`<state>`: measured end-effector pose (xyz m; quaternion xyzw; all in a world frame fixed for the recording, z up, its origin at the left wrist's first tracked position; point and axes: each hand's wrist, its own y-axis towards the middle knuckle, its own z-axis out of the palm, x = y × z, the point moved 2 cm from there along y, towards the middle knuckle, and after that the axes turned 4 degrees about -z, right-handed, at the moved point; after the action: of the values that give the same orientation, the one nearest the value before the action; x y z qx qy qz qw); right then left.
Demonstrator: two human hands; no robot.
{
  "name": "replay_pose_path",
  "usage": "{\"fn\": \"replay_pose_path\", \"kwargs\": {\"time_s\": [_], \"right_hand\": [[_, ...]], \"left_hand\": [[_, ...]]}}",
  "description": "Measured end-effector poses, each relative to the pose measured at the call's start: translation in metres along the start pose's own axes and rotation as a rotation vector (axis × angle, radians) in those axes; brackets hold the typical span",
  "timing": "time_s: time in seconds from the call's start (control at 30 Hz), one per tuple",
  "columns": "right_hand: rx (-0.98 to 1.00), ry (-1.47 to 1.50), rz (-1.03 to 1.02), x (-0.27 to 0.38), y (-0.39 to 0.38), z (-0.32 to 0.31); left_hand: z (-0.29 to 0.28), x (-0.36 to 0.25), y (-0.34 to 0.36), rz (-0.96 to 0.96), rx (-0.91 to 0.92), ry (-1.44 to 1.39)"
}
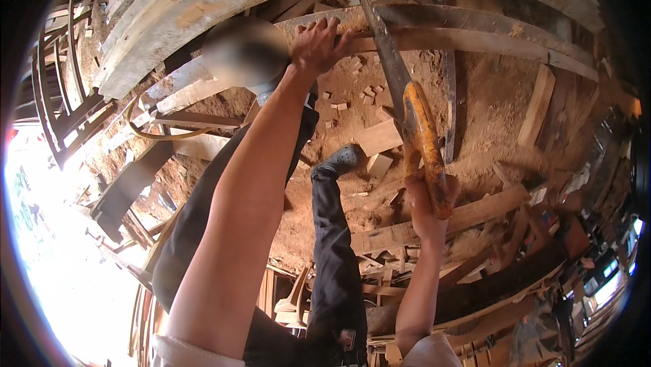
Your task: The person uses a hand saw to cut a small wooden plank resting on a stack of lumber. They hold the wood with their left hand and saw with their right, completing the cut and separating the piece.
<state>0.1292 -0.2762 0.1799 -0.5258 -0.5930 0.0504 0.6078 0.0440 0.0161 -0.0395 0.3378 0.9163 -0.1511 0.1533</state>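
Observation:
My right hand (pixel 422 207) is closed round the worn orange handle (pixel 422 129) of a handsaw. The saw's long dark blade (pixel 385 48) points away from me, its far part passing over a long plank (pixel 468 40). To the left of the blade, my left hand (pixel 317 43) lies on that plank with its fingers spread, holding nothing. Whether the saw's teeth touch the wood cannot be made out. My left foot area is partly covered by a round blurred patch beside the left wrist. A grey clog (pixel 342 158) shows on my other foot.
Small cut blocks (pixel 368 94) and a flat wooden offcut (pixel 380 138) lie on the sawdust-covered ground. Heavy pale beams (pixel 224 7) curve across the far side. A short timber (pixel 537 106) lies at the right, and a board (pixel 468 214) lies near my right forearm.

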Motion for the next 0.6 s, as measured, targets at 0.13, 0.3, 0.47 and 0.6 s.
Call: {"fn": "replay_pose_path", "kwargs": {"time_s": [0.13, 0.3, 0.47, 0.6], "right_hand": [[-0.065, -0.104, -0.165, 0.001, -0.005, 0.010], [-0.102, -0.059, -0.383, 0.000, 0.002, 0.022], [-0.034, -0.244, -0.229, 0.018, -0.011, 0.017], [-0.154, -0.199, 0.002, 0.041, -0.018, 0.023]], "left_hand": [[0.005, 0.001, -0.002, -0.008, -0.010, 0.108], [0.011, 0.005, -0.005, 0.026, -0.065, 0.126], [0.016, 0.009, -0.010, 0.038, -0.150, 0.118], [0.035, 0.017, -0.007, -0.005, -0.189, 0.136]]}}
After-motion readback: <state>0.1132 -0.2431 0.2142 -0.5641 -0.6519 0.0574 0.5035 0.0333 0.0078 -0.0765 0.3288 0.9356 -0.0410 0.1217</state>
